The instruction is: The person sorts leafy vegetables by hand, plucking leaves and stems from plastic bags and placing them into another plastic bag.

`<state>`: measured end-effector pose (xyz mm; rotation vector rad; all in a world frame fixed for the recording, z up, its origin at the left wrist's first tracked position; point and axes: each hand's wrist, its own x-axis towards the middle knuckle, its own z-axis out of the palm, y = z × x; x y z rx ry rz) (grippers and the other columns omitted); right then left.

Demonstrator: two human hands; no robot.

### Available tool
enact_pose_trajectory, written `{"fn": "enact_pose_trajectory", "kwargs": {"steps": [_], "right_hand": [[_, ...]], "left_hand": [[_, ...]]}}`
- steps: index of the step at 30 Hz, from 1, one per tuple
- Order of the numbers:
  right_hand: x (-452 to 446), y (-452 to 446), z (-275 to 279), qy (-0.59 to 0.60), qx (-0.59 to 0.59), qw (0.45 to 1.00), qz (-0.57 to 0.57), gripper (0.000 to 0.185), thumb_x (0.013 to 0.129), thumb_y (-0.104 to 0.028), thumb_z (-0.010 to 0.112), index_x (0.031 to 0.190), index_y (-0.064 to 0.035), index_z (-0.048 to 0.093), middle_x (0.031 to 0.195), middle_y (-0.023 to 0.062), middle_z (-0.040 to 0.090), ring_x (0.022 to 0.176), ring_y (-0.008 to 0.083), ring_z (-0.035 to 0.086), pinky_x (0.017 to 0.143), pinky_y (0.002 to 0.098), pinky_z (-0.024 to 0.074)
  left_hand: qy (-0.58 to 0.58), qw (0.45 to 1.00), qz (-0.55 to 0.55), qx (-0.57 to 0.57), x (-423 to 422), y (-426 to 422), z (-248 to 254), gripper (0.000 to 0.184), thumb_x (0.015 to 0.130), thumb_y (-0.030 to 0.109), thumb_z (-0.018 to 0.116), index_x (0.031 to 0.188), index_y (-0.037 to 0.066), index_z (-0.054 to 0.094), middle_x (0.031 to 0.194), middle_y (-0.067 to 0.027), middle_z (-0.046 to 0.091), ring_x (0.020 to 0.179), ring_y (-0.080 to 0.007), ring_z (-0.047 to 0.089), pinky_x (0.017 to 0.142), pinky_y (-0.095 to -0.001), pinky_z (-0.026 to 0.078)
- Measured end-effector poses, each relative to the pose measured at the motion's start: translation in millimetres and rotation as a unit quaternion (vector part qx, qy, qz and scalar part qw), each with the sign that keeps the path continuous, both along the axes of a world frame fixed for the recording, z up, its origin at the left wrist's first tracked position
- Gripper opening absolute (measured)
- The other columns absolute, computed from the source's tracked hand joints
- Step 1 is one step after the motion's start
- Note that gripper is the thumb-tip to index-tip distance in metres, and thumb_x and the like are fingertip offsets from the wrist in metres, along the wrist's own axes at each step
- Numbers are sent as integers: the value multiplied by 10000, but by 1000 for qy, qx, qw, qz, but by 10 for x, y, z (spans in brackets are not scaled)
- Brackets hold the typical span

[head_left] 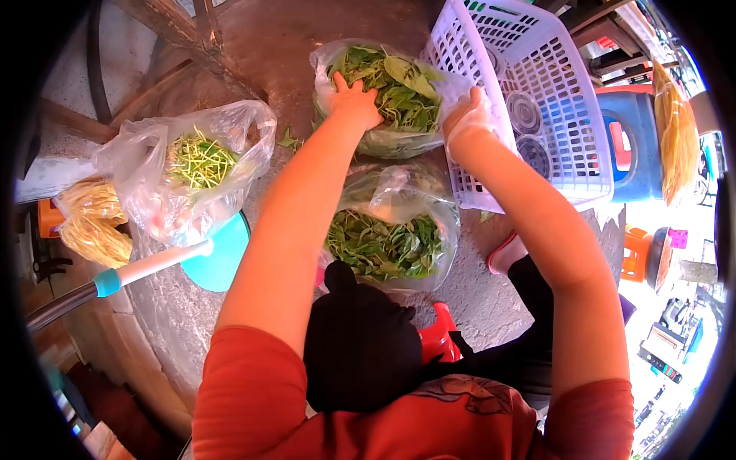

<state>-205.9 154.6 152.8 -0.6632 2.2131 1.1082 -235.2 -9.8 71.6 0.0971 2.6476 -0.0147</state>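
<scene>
My left hand rests with fingers spread on the leafy greens inside a clear plastic bag at the top middle. My right hand is closed on the right side of that plastic bag, beside the white basket; thin plastic lies over its wrist. Nearer my body stands a second clear bag, holding more leafy greens. To the left, another open bag contains cut green stems.
A white slatted basket stands at the right, with a blue container beyond it. A turquoise dustpan-like thing with a handle lies at the left. A wooden frame is at the upper left. A red stool shows below.
</scene>
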Motion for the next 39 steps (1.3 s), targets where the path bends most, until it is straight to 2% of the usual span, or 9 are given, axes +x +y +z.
{"fn": "enact_pose_trajectory", "kwargs": {"steps": [7, 10, 13, 16, 20, 22, 26, 31, 39], "right_hand": [[-139, 69, 454, 32, -106, 992, -57, 380, 866, -156, 493, 1235, -67, 513, 1261, 80, 528, 1243, 222, 422, 1054, 451, 242], [105, 50, 689, 120, -415, 894, -120, 285, 857, -257, 534, 1079, -97, 615, 1052, 96, 626, 995, 231, 583, 906, 419, 395], [318, 157, 706, 108, -649, 744, -117, 280, 860, -298, 516, 1062, -133, 616, 1032, 94, 626, 983, 264, 582, 884, 427, 418], [872, 191, 677, -176, -681, 667, -247, 310, 848, -331, 512, 1062, -128, 611, 1056, 94, 620, 1001, 267, 575, 879, 415, 426], [1492, -99, -133, -305, -311, 889, -144, 261, 824, -214, 550, 1068, -141, 607, 1028, 74, 612, 1008, 233, 568, 839, 376, 471], [1741, -9, -996, -23, -327, 936, -128, 278, 804, -136, 542, 1076, -147, 599, 1064, 39, 604, 1030, 223, 557, 830, 391, 486], [1721, 219, -1122, 41, -398, 899, -177, 243, 770, -135, 554, 1002, -125, 627, 1022, 73, 619, 979, 234, 584, 795, 408, 496], [1639, 333, -900, -102, -608, 729, -298, 165, 722, -189, 628, 816, -54, 616, 811, 135, 611, 745, 263, 601, 695, 367, 479], [1671, 72, -142, -200, -749, 537, -331, 116, 769, -116, 649, 755, -28, 573, 717, -9, 548, 681, 68, 476, 631, 239, 422]], "left_hand": [[7, 1000, -16, 6, 238, 119, 307, 911, 651, 452, 731, 1407, 226, 276, 1470, -90, 205, 1312, -465, 151, 1010, -507, 318], [-34, 996, -81, -10, 400, 46, 615, 902, 634, 420, 744, 1395, 219, 301, 1463, -94, 224, 1244, -441, 310, 977, -499, 358], [81, 978, -170, 90, 677, -130, 708, 576, 696, 263, 701, 1218, 132, 499, 1241, -106, 463, 1049, -336, 510, 878, -422, 438], [198, 916, -222, 269, 1042, -216, 852, 242, 775, 166, 613, 989, 59, 578, 1009, -93, 557, 915, -288, 551, 742, -386, 463], [-243, 897, -178, 325, 1527, -270, 642, 245, 790, 152, 572, 1003, 33, 592, 1085, -128, 556, 978, -286, 544, 786, -374, 455], [-174, 907, -175, 341, 1824, -449, 151, 342, 792, 150, 578, 1103, 8, 557, 1135, -172, 537, 1057, -301, 518, 878, -378, 428], [142, 897, -14, 419, 1919, -533, -228, 428, 799, 119, 595, 1190, -20, 488, 1137, -185, 533, 1071, -306, 518, 919, -378, 415], [74, 790, 148, 591, 2023, -224, -26, 220, 834, 126, 598, 1008, -7, 584, 833, -19, 612, 724, -93, 561, 673, -234, 462], [29, 746, 166, 645, 2144, -297, 546, 221, 862, 227, 606, 886, 10, 631, 740, -14, 608, 685, -83, 547, 639, -227, 445]]}}
